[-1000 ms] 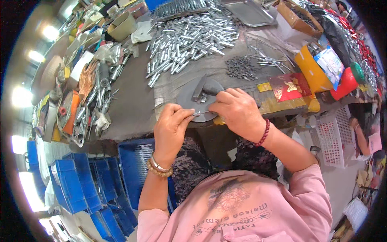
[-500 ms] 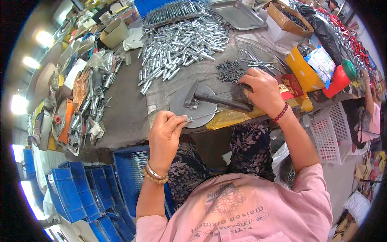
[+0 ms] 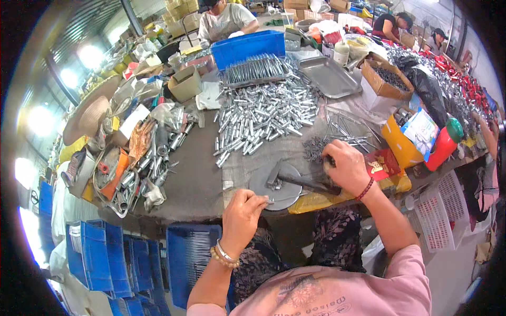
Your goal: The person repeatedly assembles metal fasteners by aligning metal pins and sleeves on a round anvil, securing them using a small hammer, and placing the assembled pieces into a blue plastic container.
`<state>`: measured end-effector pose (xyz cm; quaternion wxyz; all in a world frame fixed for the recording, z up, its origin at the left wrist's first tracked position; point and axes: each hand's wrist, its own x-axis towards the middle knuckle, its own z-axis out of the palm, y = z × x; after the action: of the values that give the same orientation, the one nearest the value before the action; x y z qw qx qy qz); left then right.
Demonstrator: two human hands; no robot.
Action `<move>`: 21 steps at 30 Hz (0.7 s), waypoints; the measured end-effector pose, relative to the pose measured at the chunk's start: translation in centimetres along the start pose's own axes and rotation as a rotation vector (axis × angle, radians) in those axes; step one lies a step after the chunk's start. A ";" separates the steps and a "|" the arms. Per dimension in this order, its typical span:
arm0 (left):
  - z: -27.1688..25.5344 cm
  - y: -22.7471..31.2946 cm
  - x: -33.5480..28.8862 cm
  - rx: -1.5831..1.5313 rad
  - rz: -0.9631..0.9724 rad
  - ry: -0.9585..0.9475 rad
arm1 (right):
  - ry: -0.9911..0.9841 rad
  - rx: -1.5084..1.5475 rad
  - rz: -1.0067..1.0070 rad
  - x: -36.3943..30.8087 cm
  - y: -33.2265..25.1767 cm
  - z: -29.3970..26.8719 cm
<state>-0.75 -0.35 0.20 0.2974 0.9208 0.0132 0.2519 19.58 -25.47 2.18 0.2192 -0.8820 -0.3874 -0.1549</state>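
My left hand is closed in a pinch on a thin metal rod, which reaches over the near edge of a round grey metal plate. A hammer lies across that plate, its handle toward my right hand. My right hand is at the right edge of a pile of small dark pins, its fingers curled together. Whatever those fingers hold is too small or hidden to make out. Beyond the pins lie several longer thin rods.
A heap of shiny metal sleeves covers the bench's middle, before a blue bin. Steel tray and pin-filled carton stand far right. Tools crowd the left. A yellow box sits right. Co-workers are behind.
The view has tilted up, so the bench sits lower and co-workers come into sight. Both hands stay in nearly the same places, the left with the rod and the right by the pins.
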 end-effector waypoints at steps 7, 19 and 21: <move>-0.1 -0.2 0.8 0.039 0.005 0.024 | -0.117 0.411 -0.115 0.5 -7.0 0.4; 0.4 -0.3 0.0 0.060 0.025 0.062 | -0.082 0.454 -0.328 0.3 -9.4 3.2; 0.5 -0.1 0.2 0.044 0.018 0.080 | -0.104 0.448 -0.337 0.6 -9.3 3.1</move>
<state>-0.31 -0.53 -0.12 0.2740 0.9164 0.0226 0.2910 13.32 -17.90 2.24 0.3594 -0.7416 -0.5638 -0.0542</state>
